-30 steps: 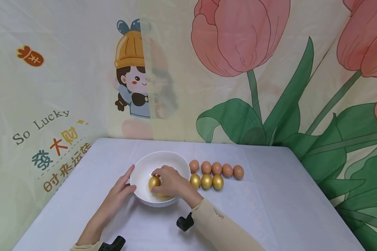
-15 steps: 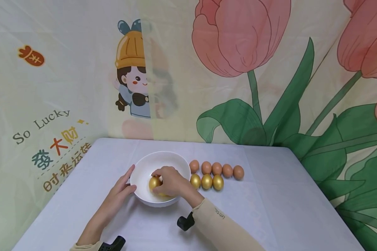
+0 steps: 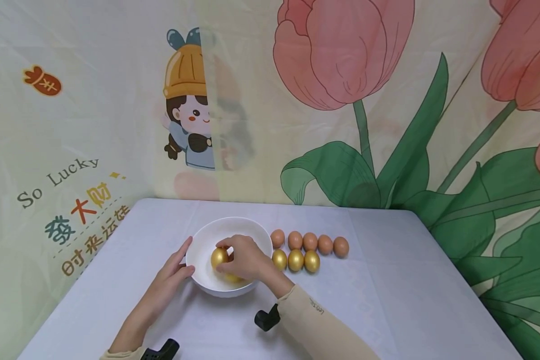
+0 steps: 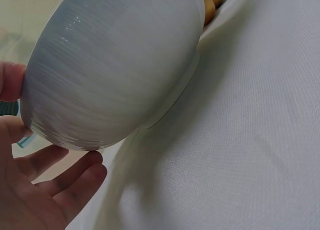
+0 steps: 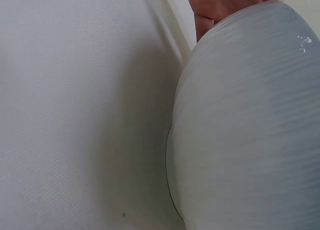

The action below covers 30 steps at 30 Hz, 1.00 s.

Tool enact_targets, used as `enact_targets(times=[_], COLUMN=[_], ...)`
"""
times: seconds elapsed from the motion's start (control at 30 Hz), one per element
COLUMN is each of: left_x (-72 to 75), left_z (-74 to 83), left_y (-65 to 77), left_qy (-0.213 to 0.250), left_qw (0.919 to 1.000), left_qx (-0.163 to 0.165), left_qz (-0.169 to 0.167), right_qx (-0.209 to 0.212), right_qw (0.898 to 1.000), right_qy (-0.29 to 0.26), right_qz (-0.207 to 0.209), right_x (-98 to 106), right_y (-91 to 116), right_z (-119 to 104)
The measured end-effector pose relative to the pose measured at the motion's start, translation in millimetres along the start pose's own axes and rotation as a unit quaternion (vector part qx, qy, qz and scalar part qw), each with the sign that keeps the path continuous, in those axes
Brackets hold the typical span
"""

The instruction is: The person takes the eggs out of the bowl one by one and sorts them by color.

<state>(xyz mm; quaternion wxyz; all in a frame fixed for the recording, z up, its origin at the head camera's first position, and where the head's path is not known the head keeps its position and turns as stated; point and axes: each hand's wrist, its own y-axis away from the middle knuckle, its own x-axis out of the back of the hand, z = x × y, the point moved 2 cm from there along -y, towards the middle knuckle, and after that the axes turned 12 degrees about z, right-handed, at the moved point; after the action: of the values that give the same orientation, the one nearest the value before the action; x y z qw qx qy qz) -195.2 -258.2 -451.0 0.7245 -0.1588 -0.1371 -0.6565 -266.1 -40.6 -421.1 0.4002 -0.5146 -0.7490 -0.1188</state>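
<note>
A white bowl (image 3: pixel 202 275) stands on the table, with my left hand (image 3: pixel 172 272) against its left side. In the left wrist view, the fingers (image 4: pixel 75 182) of that hand lie fairly straight along the bowl's outer wall. My right hand (image 3: pixel 245 257) reaches over the right rim and pinches a golden egg (image 3: pixel 218 258) between thumb and fingers inside the bowl. Below it, another golden egg (image 3: pixel 232 278) is partly covered by the hand. The right wrist view shows the bowl's outside (image 5: pixel 240 120), which hides the right hand's fingers.
Right of the bowl, three golden eggs (image 3: pixel 295 260) sit in a front row. Behind them runs a row of several brown eggs (image 3: pixel 310 242). A white cloth (image 3: pixel 387 300) covers the table, and a printed tulip backdrop (image 3: pixel 342 55) hangs behind it.
My right hand and the golden egg in its fingers have risen slightly within the bowl. The left hand and the bowl stay where they were.
</note>
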Motion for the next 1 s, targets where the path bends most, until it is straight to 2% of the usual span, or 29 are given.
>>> enact_targets(times=[0.2,0.73,1.0], left_x=[0.4,1.1,1.1], left_z=[1.4,2.7,0.8], left_y=[-1.0,-1.4,0.9], left_qy=[0.001,-0.002,-0.003], left_qw=[1.0,1.0,1.0], left_qx=[-0.002,-0.004,-0.004], left_qz=[-0.001,-0.002,0.003], right_qx=[-0.011,-0.005,-0.038], right_qw=[0.999,0.989,0.978], right_qy=[-0.042,-0.128,-0.187], right_qz=[0.021,0.067,0.081], right_x=[3,12,20], right_y=[0,5,10], right_z=[1,-1,3])
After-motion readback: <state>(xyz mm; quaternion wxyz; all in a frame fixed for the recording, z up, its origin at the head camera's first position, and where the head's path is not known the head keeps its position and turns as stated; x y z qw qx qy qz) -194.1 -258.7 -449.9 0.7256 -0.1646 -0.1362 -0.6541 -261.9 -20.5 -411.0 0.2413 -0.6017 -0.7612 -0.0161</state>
